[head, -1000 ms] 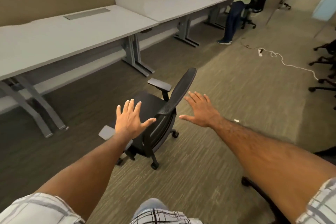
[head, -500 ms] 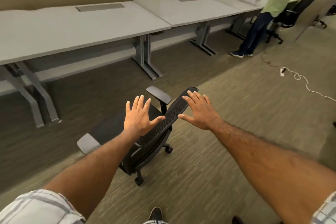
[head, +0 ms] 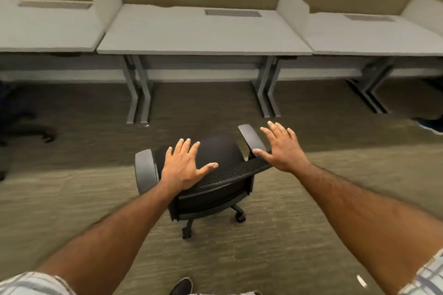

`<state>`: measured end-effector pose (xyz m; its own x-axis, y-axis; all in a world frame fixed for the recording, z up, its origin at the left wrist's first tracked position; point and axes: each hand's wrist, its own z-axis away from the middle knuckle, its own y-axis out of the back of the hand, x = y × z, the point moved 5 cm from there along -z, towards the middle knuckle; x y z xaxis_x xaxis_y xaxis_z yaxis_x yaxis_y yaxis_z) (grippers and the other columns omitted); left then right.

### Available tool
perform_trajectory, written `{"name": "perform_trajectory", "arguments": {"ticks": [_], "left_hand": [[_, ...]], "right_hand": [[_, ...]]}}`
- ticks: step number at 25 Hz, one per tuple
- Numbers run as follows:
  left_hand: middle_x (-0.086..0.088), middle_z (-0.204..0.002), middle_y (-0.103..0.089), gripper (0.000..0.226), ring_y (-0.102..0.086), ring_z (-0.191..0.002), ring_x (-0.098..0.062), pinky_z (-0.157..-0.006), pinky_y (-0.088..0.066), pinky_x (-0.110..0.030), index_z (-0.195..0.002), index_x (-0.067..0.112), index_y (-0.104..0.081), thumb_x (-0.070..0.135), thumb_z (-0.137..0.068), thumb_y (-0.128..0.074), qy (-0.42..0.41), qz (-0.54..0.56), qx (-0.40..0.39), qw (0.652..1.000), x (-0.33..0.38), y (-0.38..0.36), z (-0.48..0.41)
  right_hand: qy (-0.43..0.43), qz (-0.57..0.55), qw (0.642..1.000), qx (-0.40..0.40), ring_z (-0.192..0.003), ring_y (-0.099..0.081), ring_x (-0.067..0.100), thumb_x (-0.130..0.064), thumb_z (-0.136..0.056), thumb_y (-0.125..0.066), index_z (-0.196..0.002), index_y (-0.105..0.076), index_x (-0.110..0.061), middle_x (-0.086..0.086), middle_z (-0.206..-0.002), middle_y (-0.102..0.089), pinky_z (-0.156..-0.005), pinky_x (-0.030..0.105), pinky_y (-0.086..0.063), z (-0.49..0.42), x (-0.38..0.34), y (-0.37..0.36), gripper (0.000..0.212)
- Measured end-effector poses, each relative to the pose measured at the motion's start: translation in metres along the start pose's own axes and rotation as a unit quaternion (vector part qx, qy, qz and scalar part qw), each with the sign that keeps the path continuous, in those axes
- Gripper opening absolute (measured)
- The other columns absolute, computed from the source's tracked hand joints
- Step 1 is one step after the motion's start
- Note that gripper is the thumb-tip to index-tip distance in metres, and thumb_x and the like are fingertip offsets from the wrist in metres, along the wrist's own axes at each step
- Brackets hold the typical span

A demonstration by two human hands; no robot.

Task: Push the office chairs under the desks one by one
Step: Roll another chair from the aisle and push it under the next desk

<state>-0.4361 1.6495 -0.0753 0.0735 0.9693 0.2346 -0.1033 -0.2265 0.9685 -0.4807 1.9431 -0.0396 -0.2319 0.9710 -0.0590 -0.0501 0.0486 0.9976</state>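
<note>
Standing behind the black office chair (head: 223,151), out on the carpet (head: 72,199) near the middle table (head: 199,31) and well short of the gap between its legs (head: 137,93). Reaching over the mesh backrest (head: 230,173) with left hand (head: 185,165) and right hand (head: 282,148), fingers (head: 187,151) straight, spread, gripping nothing; hard to say whether touching yet. Seemingly the start of this chair's push: next, press both palms evenly on the backrest and roll straight ahead, keeping armrests (head: 251,137) clear of the table legs.
</note>
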Motion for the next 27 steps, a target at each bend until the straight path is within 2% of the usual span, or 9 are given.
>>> {"name": "perform_trajectory", "arguments": {"ticks": [3,5,7,9,10,14,20,24,27], "left_hand": [[-0.007,-0.167,-0.022,0.121,-0.012,-0.155,-0.027,-0.123,-0.016,-0.056,-0.158,0.024,-0.026,0.102,-0.066,-0.017,0.047,0.004,-0.041,0.998,0.004,-0.017,0.027],[-0.004,-0.163,-0.031,0.129,-0.023,-0.152,-0.025,-0.121,-0.018,-0.06,-0.157,0.022,-0.028,0.106,-0.059,-0.021,0.032,-0.024,-0.106,0.994,0.012,-0.035,0.047],[-0.001,-0.157,-0.041,0.127,-0.034,-0.146,-0.022,-0.118,-0.022,-0.059,-0.154,0.023,-0.032,0.105,-0.058,-0.025,0.028,-0.044,-0.118,0.992,0.016,-0.044,0.054],[0.002,-0.148,-0.051,0.119,-0.045,-0.137,-0.02,-0.114,-0.03,-0.053,-0.15,0.025,-0.039,0.104,-0.062,-0.026,0.042,-0.037,-0.103,0.993,0.015,-0.041,0.047],[0.002,-0.143,-0.056,0.116,-0.051,-0.131,-0.019,-0.109,-0.036,-0.049,-0.147,0.026,-0.043,0.104,-0.063,-0.025,0.046,-0.036,-0.104,0.993,0.014,-0.039,0.041],[0.008,-0.119,-0.068,0.11,-0.063,-0.107,-0.015,-0.085,-0.051,-0.037,-0.131,0.03,-0.057,0.107,-0.06,-0.023,0.037,-0.05,-0.088,0.994,0.008,-0.039,0.021],[0.011,-0.111,-0.068,0.111,-0.064,-0.103,-0.013,-0.084,-0.052,-0.037,-0.125,0.032,-0.06,0.108,-0.056,-0.02,0.02,-0.061,-0.07,0.995,-0.018,-0.024,-0.019],[0.01,-0.104,-0.069,0.107,-0.064,-0.097,-0.013,-0.078,-0.048,-0.035,-0.119,0.03,-0.061,0.108,-0.057,-0.02,0.015,-0.074,-0.06,0.995,-0.053,-0.01,-0.064],[0.006,-0.094,-0.068,0.108,-0.063,-0.088,-0.016,-0.076,-0.045,-0.037,-0.107,0.025,-0.062,0.108,-0.056,-0.016,0.019,-0.095,-0.056,0.994,-0.073,-0.003,-0.102]], "right_hand": [[0.047,-0.008,0.999,-0.007,-0.155,-0.013,0.027,-0.096,-0.071,-0.007,-0.159,-0.031,-0.02,0.008,-0.169,-0.019,-0.123,0.051,-0.009,-0.015,0.011,-0.005,0.119],[0.074,-0.005,0.997,-0.03,-0.155,-0.015,0.026,-0.093,-0.078,-0.018,-0.157,-0.033,-0.021,0.007,-0.168,-0.021,-0.123,0.049,-0.011,-0.023,0.013,-0.012,0.108],[0.098,-0.017,0.987,-0.123,-0.146,-0.035,0.026,-0.09,-0.081,-0.031,-0.145,-0.049,-0.023,0.007,-0.156,-0.044,-0.115,0.045,-0.027,-0.027,0.016,-0.029,0.095],[0.101,-0.019,0.971,-0.215,-0.123,-0.056,0.023,-0.1,-0.067,-0.024,-0.126,-0.061,-0.027,0.001,-0.13,-0.064,-0.099,0.041,-0.04,-0.024,0.022,-0.047,0.101],[0.109,-0.008,0.969,-0.223,-0.118,-0.058,0.022,-0.104,-0.061,-0.018,-0.124,-0.062,-0.029,-0.002,-0.124,-0.066,-0.097,0.041,-0.04,-0.024,0.026,-0.054,0.107],[0.153,0.027,0.97,-0.187,-0.118,-0.057,0.023,-0.104,-0.065,-0.009,-0.129,-0.059,-0.029,-0.002,-0.123,-0.063,-0.1,0.045,-0.038,-0.033,0.027,-0.063,0.111],[0.172,0.003,0.985,-0.033,-0.096,-0.065,0.016,-0.095,-0.075,-0.001,-0.109,-0.069,-0.029,-0.005,-0.099,-0.072,-0.087,0.038,-0.045,-0.067,0.01,-0.059,0.101],[0.163,0.005,0.986,-0.021,-0.092,-0.066,0.017,-0.094,-0.076,0.002,-0.101,-0.069,-0.027,-0.004,-0.093,-0.072,-0.085,0.038,-0.046,-0.117,-0.012,-0.061,0.101],[0.138,0.03,0.99,-0.025,-0.095,-0.065,0.015,-0.093,-0.076,0.005,-0.101,-0.069,-0.028,-0.005,-0.094,-0.072,-0.093,0.041,-0.041,-0.164,-0.021,-0.068,0.102]]}}
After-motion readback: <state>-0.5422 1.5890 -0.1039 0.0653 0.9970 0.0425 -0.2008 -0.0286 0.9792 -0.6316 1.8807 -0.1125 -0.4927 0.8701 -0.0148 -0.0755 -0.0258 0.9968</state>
